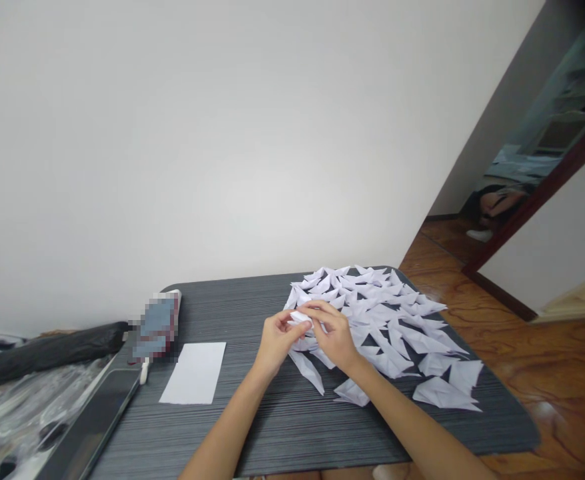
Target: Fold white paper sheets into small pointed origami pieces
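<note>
Between my two hands is a small piece of folded white paper [301,318], held up over the dark table. My left hand [278,339] pinches its left side with thumb and fingers. On the other side, my right hand [333,330] grips it, fingertips bent over the top edge. The fingers cover part of the folded paper, so its full shape is hidden. Just behind and to the right of my hands lies a wide spread of folded white paper pieces [372,313] with pointed ends, many overlapping.
A flat white paper sheet [195,373] lies on the grey table [242,300] to the left. Beyond it are a blurred packet [156,327] and a dark tablet-like device [97,420]. Plastic-wrapped items [17,400] sit at far left. Through the doorway, a person [497,203] is partly visible.
</note>
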A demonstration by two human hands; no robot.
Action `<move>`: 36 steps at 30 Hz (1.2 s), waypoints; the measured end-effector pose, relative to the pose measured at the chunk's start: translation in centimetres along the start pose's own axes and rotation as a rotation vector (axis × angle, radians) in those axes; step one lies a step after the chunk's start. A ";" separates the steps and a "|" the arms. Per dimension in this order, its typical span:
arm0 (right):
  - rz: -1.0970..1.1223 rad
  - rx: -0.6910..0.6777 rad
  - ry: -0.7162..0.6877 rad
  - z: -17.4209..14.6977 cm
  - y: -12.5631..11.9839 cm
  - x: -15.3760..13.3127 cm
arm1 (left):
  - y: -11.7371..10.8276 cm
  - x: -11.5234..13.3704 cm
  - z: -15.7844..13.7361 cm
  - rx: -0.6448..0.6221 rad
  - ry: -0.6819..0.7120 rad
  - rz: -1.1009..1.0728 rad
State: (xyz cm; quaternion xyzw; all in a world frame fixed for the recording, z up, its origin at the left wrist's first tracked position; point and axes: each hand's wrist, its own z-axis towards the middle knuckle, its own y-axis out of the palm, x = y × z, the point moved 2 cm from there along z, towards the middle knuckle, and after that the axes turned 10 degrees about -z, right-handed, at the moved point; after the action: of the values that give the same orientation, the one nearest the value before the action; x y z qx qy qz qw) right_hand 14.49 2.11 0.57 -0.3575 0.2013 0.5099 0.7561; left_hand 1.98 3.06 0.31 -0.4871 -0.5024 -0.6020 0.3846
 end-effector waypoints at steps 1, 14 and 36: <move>0.041 -0.040 0.035 0.1 0.0 0.1 | -0.3 0.0 0.1 0.004 0.012 0.029; 0.378 -0.297 0.547 0.5 0.0 1.8 | -1.9 0.4 0.2 -0.018 0.179 0.346; -0.046 -0.086 0.021 0.3 -1.0 -1.3 | 0.0 1.7 -1.8 -0.061 0.845 0.678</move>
State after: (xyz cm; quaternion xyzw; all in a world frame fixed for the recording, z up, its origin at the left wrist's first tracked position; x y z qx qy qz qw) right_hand 14.82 1.33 1.98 -0.3995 0.1790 0.4970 0.7492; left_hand 1.19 1.38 1.94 -0.3484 -0.1011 -0.6017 0.7116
